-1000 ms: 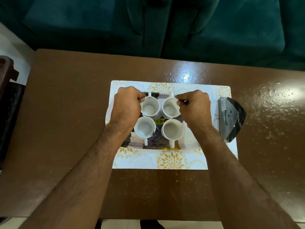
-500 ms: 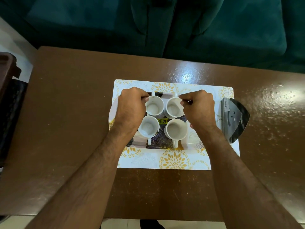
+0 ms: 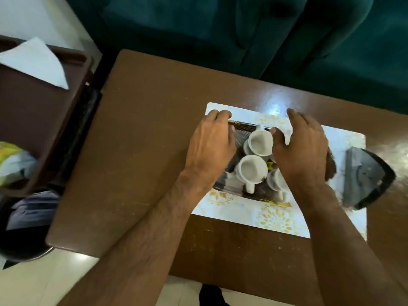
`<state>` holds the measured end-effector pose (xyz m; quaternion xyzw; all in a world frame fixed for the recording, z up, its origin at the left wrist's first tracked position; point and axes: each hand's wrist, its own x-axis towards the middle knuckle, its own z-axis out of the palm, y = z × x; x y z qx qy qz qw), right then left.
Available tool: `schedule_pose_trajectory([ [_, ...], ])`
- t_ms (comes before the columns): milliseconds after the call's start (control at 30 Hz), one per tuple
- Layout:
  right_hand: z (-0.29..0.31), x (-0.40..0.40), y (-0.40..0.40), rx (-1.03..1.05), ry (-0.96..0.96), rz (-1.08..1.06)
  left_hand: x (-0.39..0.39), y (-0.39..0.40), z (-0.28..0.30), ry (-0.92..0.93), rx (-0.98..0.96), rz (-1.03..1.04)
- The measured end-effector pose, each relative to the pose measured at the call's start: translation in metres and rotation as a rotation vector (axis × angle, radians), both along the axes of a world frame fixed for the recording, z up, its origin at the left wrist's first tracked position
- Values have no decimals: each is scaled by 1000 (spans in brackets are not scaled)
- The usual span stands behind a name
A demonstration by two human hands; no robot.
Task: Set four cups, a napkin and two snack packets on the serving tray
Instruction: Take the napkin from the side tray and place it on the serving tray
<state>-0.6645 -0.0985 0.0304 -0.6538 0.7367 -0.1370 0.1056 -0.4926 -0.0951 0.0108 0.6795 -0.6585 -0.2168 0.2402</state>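
A white serving tray (image 3: 254, 209) with yellow flowers and a dark centre lies on the brown table. White cups stand on it: one at the back (image 3: 260, 142), one in front of it (image 3: 251, 168), and a third (image 3: 276, 181) half hidden under my right wrist. My left hand (image 3: 209, 146) hovers over the tray's left side with loose fingers and nothing in it. Spread open, my right hand (image 3: 302, 151) covers the right-hand cups. A white napkin (image 3: 37, 60) lies on a brown side stand at the left, with a yellow-green snack packet (image 3: 10, 162) below it.
A grey and black foil packet (image 3: 366, 177) lies on the tray's right end. The brown side stand (image 3: 39, 120) sits close to the table's left edge. A dark green sofa (image 3: 242, 36) runs along the far side. Pale floor shows at the lower left.
Both hands have let go of the back cups' handles and opened above the tray. The view has swung left, bringing the side stand, napkin and snack packet into sight.
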Motion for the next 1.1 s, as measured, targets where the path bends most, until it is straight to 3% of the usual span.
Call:
schedule_pose_trajectory([
  [433,-3,231,4,87,-34,356,224,27,1,-152,21,176],
  [667,-4,362,-6,77,-70,466,342,34,8,-133,40,273],
  [900,-23,472,-53,124,-136,501,424,11,-5,48,83,455],
  [1100,-53,533,-103,177,-241,333,467,-20,-27,357,174,617],
])
